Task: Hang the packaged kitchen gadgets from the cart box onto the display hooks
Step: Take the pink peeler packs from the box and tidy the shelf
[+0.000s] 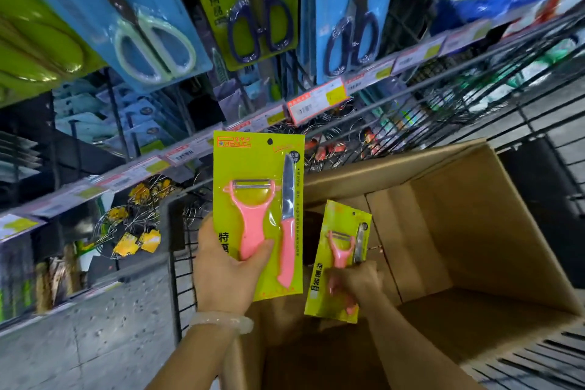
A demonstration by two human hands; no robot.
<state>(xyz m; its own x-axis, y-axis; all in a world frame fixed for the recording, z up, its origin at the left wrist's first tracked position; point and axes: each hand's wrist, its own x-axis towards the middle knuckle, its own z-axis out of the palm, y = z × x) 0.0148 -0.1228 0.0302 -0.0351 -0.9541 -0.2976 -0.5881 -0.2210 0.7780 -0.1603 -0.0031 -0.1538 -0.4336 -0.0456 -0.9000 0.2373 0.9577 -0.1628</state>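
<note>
My left hand (226,275) grips a green card pack (258,168) with a pink peeler and a pink-handled knife, held upright above the cart's near edge. My right hand (356,283) grips a second, same-looking green pack (340,218) just above the open cardboard box (474,231) in the wire cart. The box's inside looks dark and its contents are hidden. Above hang packaged scissors (152,41) on display hooks; the hooks themselves are hidden behind the packs.
Blue and green scissor packs (259,25) hang across the top. Shelf rails with price tags (316,101) run diagonally below them. Wire racks with yellow-tagged goods (136,231) sit low left. The black wire cart (538,98) encloses the box. Grey floor lies at lower left.
</note>
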